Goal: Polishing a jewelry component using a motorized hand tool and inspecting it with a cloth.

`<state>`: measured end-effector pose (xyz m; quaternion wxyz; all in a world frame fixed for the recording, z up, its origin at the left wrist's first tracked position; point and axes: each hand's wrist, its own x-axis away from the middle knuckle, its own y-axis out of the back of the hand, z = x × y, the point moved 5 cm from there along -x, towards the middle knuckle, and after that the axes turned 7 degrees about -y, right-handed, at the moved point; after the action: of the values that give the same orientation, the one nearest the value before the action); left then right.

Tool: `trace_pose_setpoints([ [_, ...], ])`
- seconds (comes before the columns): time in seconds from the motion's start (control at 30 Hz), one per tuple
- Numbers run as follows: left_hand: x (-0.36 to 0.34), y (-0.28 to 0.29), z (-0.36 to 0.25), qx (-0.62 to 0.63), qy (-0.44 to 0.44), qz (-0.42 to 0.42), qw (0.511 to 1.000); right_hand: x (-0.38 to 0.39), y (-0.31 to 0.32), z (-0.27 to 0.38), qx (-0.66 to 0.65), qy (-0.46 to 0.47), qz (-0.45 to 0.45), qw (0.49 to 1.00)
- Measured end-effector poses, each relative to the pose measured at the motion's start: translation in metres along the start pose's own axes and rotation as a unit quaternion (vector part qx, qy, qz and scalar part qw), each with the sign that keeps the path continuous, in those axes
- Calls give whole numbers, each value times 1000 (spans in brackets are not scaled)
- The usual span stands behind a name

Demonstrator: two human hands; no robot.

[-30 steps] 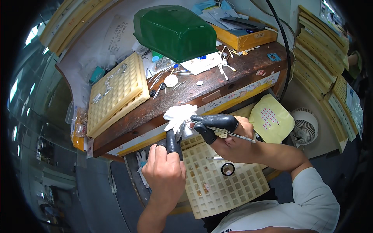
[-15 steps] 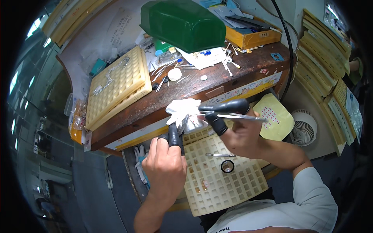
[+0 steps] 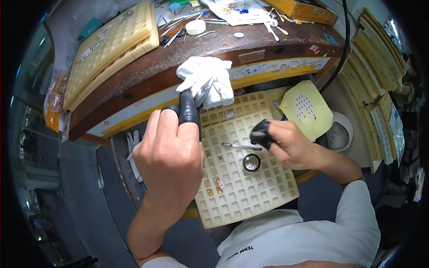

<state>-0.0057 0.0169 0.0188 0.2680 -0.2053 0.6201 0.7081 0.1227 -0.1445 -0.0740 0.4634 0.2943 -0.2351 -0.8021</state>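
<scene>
My left hand (image 3: 172,138), in black finger cots, grips a bunched white cloth (image 3: 208,73) against the bench's front edge. What the cloth wraps is hidden, and a small pale tag (image 3: 230,115) appears just below it. My right hand (image 3: 286,140) is over the tray with its black-covered fingertips curled together. They blur slightly, so anything between them cannot be made out. Close under those fingertips lie slim metal tweezers (image 3: 237,145), and a black-rimmed round loupe (image 3: 251,162) sits beside them. Both rest on a cream tray of square pockets (image 3: 250,203), which also holds small golden pieces (image 3: 219,185).
The dark wooden bench (image 3: 147,87) carries stacked pocket trays (image 3: 111,44) with a silvery chain, several thin tools, a round white container (image 3: 195,27) and cotton swabs (image 3: 277,29). To the right are a yellow sheet (image 3: 308,107), a white fan (image 3: 340,134) and stacked trays (image 3: 375,85).
My right hand has left the cloth and come down over the tray; the long metal tool it held no longer shows in it. My left hand still grips the cloth. The view has tilted downward.
</scene>
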Motion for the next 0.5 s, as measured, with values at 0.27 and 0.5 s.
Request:
trace_pose_setpoints([
  [0.27,1,0,-1,-12,-6,-26,1000,-41,-59,18,132,-24,174,975],
  [0.5,1,0,0,-14,4,-14,1000,-43,-85,20,209,-1,225,952],
])
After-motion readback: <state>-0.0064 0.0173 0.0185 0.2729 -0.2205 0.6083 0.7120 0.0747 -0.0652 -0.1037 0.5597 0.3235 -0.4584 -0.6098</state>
